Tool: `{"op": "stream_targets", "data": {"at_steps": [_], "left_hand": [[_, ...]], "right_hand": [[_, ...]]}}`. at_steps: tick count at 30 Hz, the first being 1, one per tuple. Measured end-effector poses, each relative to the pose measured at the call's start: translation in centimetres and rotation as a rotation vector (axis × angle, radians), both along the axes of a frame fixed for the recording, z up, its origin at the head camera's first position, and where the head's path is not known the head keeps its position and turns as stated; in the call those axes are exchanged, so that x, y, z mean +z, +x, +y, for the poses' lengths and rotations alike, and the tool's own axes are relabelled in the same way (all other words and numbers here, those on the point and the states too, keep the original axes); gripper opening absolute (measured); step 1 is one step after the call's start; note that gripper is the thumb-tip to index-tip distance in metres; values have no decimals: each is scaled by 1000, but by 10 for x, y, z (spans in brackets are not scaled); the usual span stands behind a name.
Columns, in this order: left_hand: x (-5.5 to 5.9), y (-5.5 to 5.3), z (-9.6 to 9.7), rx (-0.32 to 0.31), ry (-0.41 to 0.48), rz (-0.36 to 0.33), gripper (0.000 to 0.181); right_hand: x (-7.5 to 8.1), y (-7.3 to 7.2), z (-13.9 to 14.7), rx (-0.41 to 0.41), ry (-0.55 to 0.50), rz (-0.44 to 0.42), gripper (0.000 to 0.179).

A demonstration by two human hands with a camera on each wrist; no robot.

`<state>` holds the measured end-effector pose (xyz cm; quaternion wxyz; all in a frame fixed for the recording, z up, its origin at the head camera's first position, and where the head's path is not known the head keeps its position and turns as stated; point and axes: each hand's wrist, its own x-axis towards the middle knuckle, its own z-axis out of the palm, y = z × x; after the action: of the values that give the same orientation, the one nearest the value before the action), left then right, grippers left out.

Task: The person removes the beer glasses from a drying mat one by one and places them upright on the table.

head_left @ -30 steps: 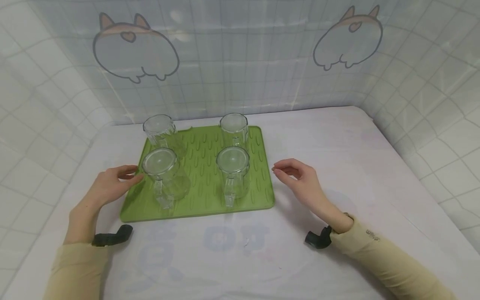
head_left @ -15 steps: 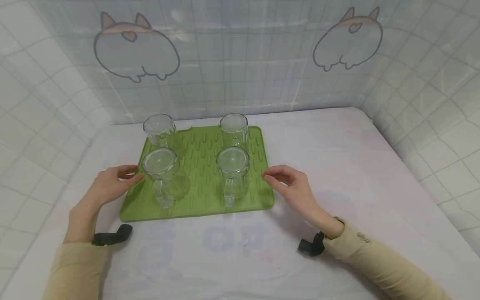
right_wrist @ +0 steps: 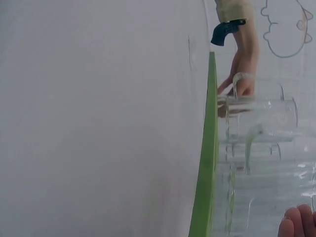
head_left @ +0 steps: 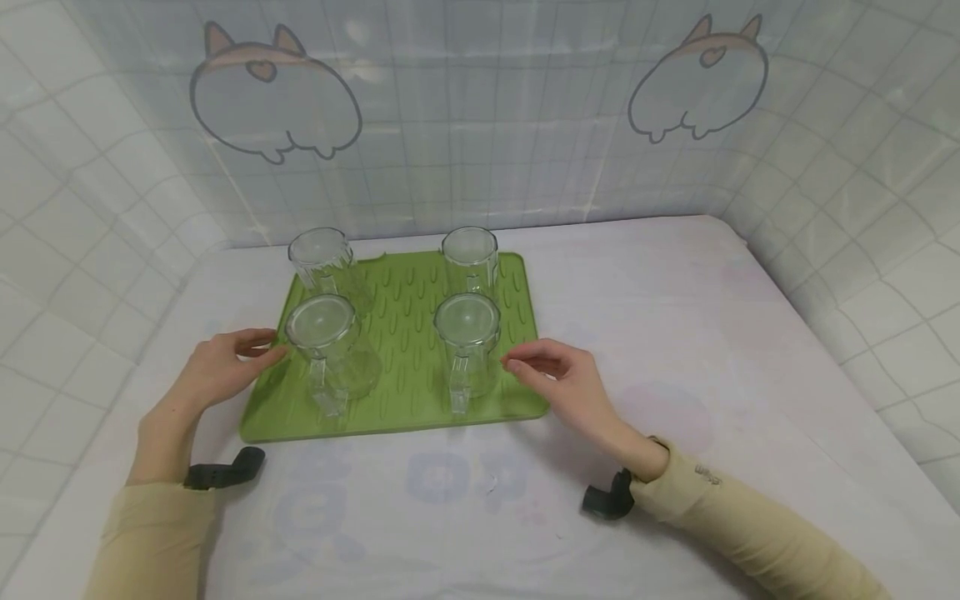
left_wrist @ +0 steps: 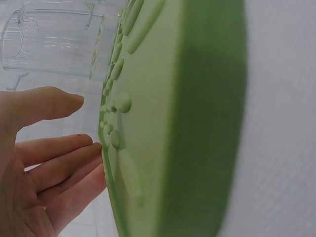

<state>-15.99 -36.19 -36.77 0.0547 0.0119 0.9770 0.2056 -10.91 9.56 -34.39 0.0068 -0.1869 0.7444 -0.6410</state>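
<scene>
Leftward across the frame my right grip (head_left: 558, 379) has moved, from outside the green mat (head_left: 405, 358) to just beside the front-right mug (head_left: 468, 333). That glass mug stands right of the frame's centre, on the mat, its long axis upright and its handle (head_left: 459, 392) pointing to the bottom of the frame. My right grip holds nothing, its fingers loosely bent towards the thumb; I cannot tell whether the fingertips touch the glass.

My left grip (head_left: 225, 367), at centre left, has stayed by the mat's left edge, holding nothing, fingers relaxed.

The front-left mug (head_left: 330, 342) stands between it and the centre, upright too, handle also towards the bottom of the frame. The back-left mug (head_left: 321, 250) and back-right mug (head_left: 470, 254) stand higher in the frame, behind these. The mat's long side runs left to right on the white-covered desk (head_left: 637, 283).
</scene>
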Motion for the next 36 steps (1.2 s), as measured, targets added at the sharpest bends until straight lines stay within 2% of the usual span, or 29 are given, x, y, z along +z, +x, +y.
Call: {"op": "stream_targets", "data": {"at_steps": [6,15,22,25,32,36], "left_hand": [[0,1,-1,-3,4,-7,69],[-1,1,-1,-1,11,-1,69],[0,-1,-2,-1,14,14,66],[0,-1,-3,2,32,10,66],[-1,0,-7,27,86,-11,68],[-2,2,-10,31,120,-17,66]], "right_hand": [[1,4,-8,12,20,-24,15],[-2,9,-23,77,14,-27,16],[-26,3,-36,115,-21,-32,16],[-30,3,-40,142,-37,-30,18],[-29,8,-50,153,-56,-49,20],[-20,13,-54,140,-69,-61,19]]}}
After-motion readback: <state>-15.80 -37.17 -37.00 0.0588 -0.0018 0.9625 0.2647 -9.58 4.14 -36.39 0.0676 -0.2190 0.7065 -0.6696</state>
